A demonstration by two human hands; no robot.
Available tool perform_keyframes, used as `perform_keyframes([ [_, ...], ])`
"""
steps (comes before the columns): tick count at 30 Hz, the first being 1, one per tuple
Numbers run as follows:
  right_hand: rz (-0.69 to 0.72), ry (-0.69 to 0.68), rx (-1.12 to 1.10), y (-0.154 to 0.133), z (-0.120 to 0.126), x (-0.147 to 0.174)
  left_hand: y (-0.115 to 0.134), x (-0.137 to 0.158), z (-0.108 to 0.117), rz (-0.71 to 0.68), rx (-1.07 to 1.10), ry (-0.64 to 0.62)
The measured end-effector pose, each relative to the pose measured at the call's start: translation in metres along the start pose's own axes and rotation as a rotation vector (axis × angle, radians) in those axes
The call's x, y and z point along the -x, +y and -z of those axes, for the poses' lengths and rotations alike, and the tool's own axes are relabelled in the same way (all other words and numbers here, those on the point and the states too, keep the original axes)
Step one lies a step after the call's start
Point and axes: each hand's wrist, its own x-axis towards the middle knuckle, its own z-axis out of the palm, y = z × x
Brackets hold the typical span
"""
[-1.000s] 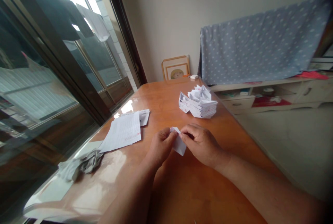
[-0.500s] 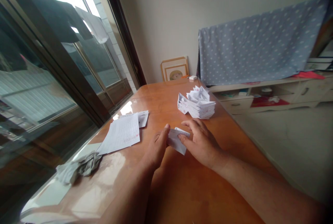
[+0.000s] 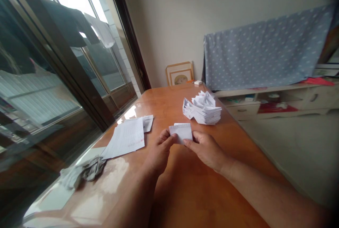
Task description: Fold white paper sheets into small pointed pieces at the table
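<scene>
A small folded piece of white paper (image 3: 182,132), with faint print along its upper edge, is held up over the table. My left hand (image 3: 162,146) pinches its left side, the thumb on the near face. On the other side my right hand (image 3: 205,147) grips the lower right corner between thumb and fingers. Just beyond my hands stands a stack of folded paper pieces (image 3: 203,109), nested together with pointed tips. To the left lie flat sheets of lined paper (image 3: 125,138) with writing and a small red mark.
A crumpled grey cloth (image 3: 83,174) lies at the left on the glossy wooden table (image 3: 169,97). At the far end are a small white box (image 3: 198,83) and leaning picture frames (image 3: 180,74). A glass door runs along the left; a low cabinet (image 3: 243,110) stands right.
The folded paper has been turned from a slant to nearly level, its face now towards me. My right hand has shifted from its top to its lower right corner. The view tilted slightly.
</scene>
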Motion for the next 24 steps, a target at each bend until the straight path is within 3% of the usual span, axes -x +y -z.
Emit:
perform_keyframes([
  [6, 0.169, 0.120, 0.282, 0.000, 0.004, 0.001, 0.014, 0.005, -0.004, -0.047, -0.117, 0.003],
  [12, 0.307, 0.141, 0.320, -0.002, 0.011, 0.001, 0.020, 0.008, 0.000, -0.040, -0.190, 0.059],
  [24, 0.286, 0.079, 0.299, 0.001, 0.004, 0.001, 0.013, 0.002, -0.002, -0.026, -0.163, 0.127],
])
